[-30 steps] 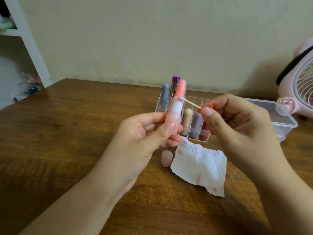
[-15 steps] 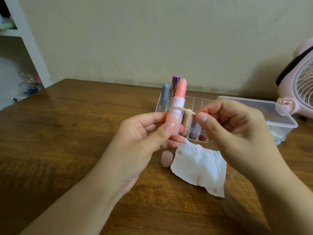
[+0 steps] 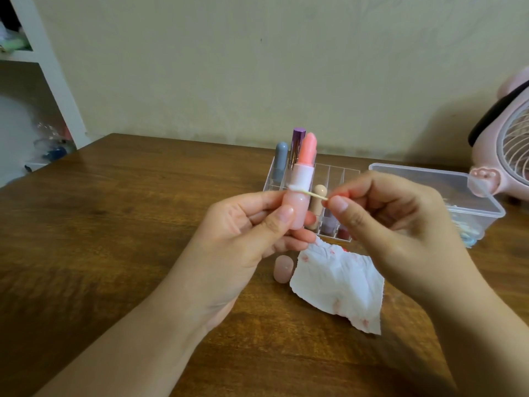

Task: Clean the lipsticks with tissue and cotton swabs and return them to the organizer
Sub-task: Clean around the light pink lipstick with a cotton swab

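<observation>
- Head view: the thin cotton swab has slid from the collar's top down to the seam above the base of the uncapped pale-pink plastic lipstick.
- Left hand grips that base upright, before the clear acrylic organizer.
- Right hand pinches the swab's stick.
- The lipstick looks light and slick, its coral bullet soft; hold the base only.

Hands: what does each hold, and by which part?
Left hand grips the open pink lipstick by its lower tube. Right hand pinches the cotton swab by its stick's end.
</observation>
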